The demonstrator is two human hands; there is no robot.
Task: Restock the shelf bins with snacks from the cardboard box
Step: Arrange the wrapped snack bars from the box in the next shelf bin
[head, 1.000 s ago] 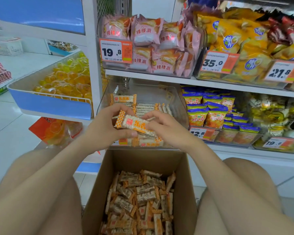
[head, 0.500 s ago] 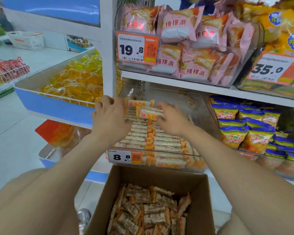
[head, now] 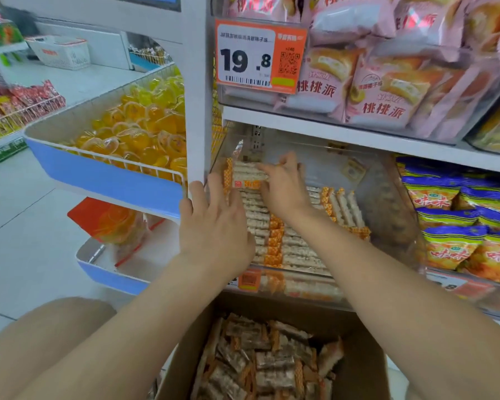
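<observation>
Both hands reached into the clear bin point(head: 388, 197) on the middle shelf, at the centre of the frame. The left hand point(head: 214, 229) was released, its fingers straight and spread, fingertips touching the left end of the top snack packet point(head: 244, 176) beside the white shelf post point(head: 195, 111). The right hand point(head: 285, 187) had its fingers bent over the right end of that same packet, grasping it just above the rows of packets point(head: 289, 249) already lying flat in the bin. A few more packets stood on edge toward the bin's right side.

At the bottom centre sat the open cardboard box point(head: 182, 362), with loose snacks point(head: 272, 368) of the same orange-and-white kind heaped inside, directly below the bin.

Upper centre, an orange price tag point(head: 260, 56) read 19.8, fixed to a bin of pink pastry bags point(head: 384, 93). Right of the clear bin lay blue-and-yellow snack bags point(head: 445, 223). On the left, a blue-fronted wire tray point(head: 104, 174) held orange and yellow jelly cups point(head: 139, 131).
</observation>
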